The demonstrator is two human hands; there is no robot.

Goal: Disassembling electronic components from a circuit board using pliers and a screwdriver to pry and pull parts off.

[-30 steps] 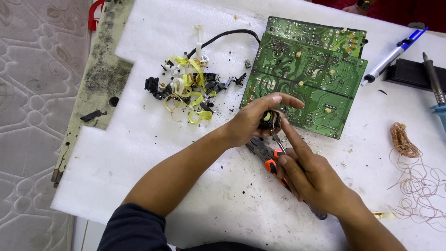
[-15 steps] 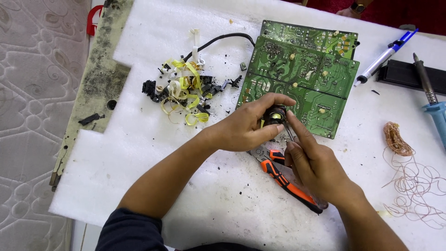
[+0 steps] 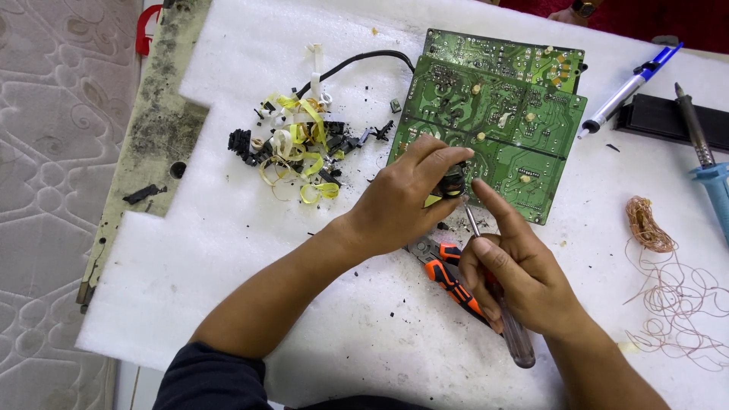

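A small black component [image 3: 454, 182] is pinched by left hand [image 3: 406, 199] fingers, a screwdriver [image 3: 497, 304] gripped by right hand [image 3: 524, 285], beside green circuit board [image 3: 501, 114].

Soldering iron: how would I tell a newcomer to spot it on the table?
Start at the green circuit boards in the middle of the white foam sheet and look to the far right edge. The soldering iron lies there beside a black bar. Its blue handle and dark metal tip set it apart from the blue-and-white pen nearby.
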